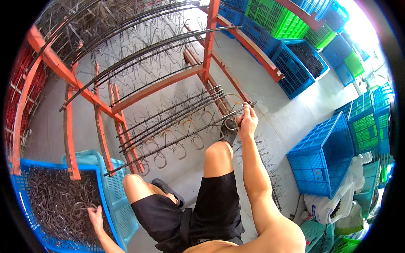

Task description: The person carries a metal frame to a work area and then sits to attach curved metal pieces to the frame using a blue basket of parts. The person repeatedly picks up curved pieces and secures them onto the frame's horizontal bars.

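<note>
My right hand [248, 120] is closed in a pinch on a curved brown strip [230, 123] at the right end of a dark rod [185, 137]. Several similar looped strips [168, 141] hang along that rod. At lower left, my left hand [96, 216] reaches into a blue basket [26, 202] heaped with dark curved strips [61, 198]. Its thumb and forefinger are apart at the heap, and the other fingertips are partly hidden. The rod lies across the lower part of an orange metal rack [156, 88], beside other rods with thin hooks.
A pale teal basket [120, 198] stands against the blue one. An empty-looking blue crate [322, 154] lies tilted at right, near white plastic bags [333, 202]. Farther back are a blue crate of dark pieces [295, 67] and stacked green crates [276, 17]. Orange rack bars [249, 42] jut out.
</note>
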Action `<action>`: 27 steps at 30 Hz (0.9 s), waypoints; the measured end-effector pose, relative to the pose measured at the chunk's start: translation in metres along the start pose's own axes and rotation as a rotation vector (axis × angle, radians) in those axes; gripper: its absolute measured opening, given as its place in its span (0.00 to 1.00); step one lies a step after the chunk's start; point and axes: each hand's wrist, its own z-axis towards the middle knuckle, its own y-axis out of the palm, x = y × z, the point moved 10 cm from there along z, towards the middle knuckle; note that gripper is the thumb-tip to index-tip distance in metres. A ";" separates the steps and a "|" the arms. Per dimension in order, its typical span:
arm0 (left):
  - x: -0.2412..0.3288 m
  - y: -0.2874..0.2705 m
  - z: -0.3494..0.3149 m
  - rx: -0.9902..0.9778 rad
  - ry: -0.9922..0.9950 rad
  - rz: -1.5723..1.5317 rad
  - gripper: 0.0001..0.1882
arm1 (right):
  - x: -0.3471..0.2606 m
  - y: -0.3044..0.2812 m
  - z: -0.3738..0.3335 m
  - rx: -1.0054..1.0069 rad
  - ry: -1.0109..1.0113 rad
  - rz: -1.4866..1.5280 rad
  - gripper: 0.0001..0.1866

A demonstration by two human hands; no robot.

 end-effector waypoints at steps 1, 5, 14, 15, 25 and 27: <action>0.004 -0.014 -0.002 0.090 0.048 0.031 0.17 | 0.002 0.002 0.001 -0.019 0.027 -0.020 0.08; 0.008 -0.037 -0.010 0.129 -0.101 -0.534 0.14 | 0.007 0.010 0.000 -0.065 0.124 -0.055 0.08; 0.166 -0.037 -0.090 -0.053 0.022 -1.004 0.13 | 0.008 0.013 -0.002 -0.134 0.164 0.078 0.08; 0.180 -0.031 -0.097 -0.080 0.022 -1.023 0.13 | 0.012 0.012 -0.004 -0.125 0.199 0.119 0.08; 0.274 0.044 -0.147 -0.385 0.203 -1.140 0.17 | 0.015 0.009 -0.005 0.001 0.133 0.174 0.07; 0.282 0.060 -0.154 -0.497 0.171 -1.218 0.16 | 0.018 0.006 -0.005 0.011 0.172 0.185 0.06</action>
